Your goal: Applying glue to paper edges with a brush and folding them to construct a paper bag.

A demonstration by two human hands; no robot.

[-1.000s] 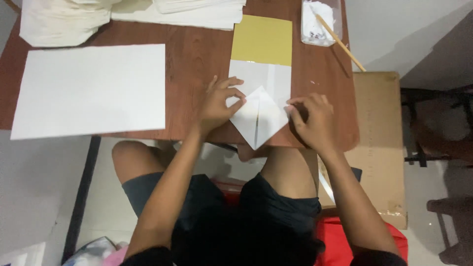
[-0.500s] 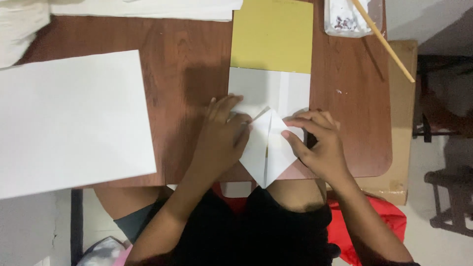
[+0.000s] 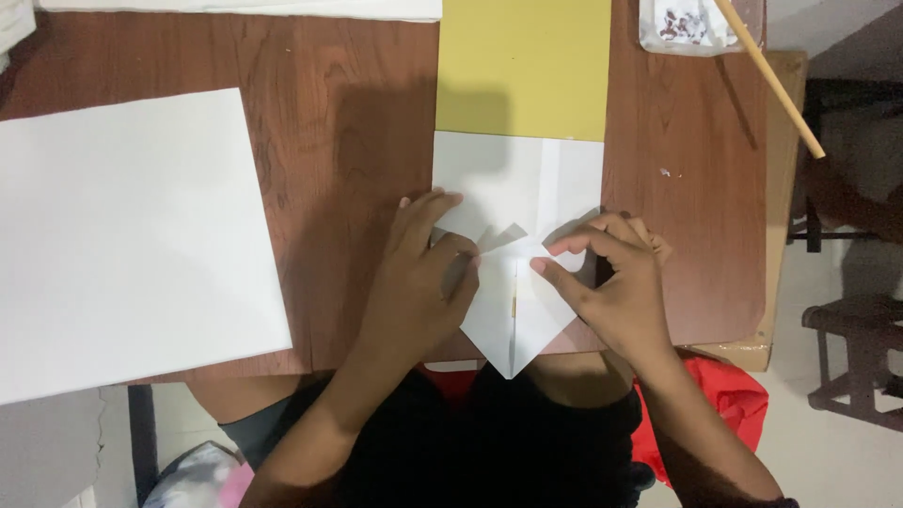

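**Both hands pressing a folded white sheet at the near table edge**

Far left: large white rectangular sheet of paper (image 3: 132, 240) lying flat on the brown wooden table (image 3: 348, 141), its near edge overhanging the table; well apart from the hands. Left hand (image 3: 419, 282) palm-down, fingers loosely curled, resting on the left side of the white folded paper with a pointed lower tip (image 3: 513, 310); not gripping, just pressing. That folded paper sits at the near table edge, centre-right; point overhangs toward the person's lap; a vertical seam runs down its middle; small flap raised between the two hands. Above it, touching its top edge, a yellow rectangular paper sheet (image 3: 522, 66). Right hand (image 3: 616, 282) on the paper's right side; index finger and thumb bent inward, fingertips down on the fold; open, nothing clasped. Far right, top: small clear plastic container (image 3: 682, 28) with a thin wooden stick (image 3: 771, 80) lying across it diagonally; red fabric (image 3: 720, 414) below the table edge.
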